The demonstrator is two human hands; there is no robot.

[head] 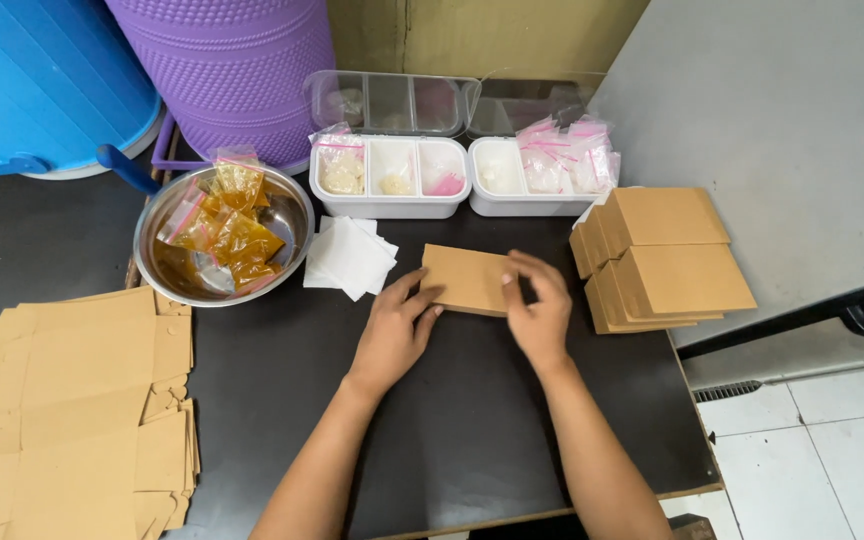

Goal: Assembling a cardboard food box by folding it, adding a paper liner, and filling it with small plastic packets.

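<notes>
A small brown cardboard box (pixel 467 277) rests on the black table (pixel 452 420) between my two hands. My left hand (pixel 392 330) grips its near left corner with thumb and fingers. My right hand (pixel 537 305) curls over its right end, fingers on top. Folded brown boxes (pixel 667 258) are stacked just right of my right hand. Flat unfolded box blanks (pixel 72 400) lie at the table's left.
A steel bowl (pixel 292 215) holds amber sachets (pixel 232 235). White paper squares (pixel 350 257) lie beside it. Two white divided trays (pixel 392 205) with small zip bags (pixel 562 160) stand behind. Blue (pixel 42 80) and purple (pixel 227 70) tubs sit at the back left, a grey surface (pixel 782 130) on the right.
</notes>
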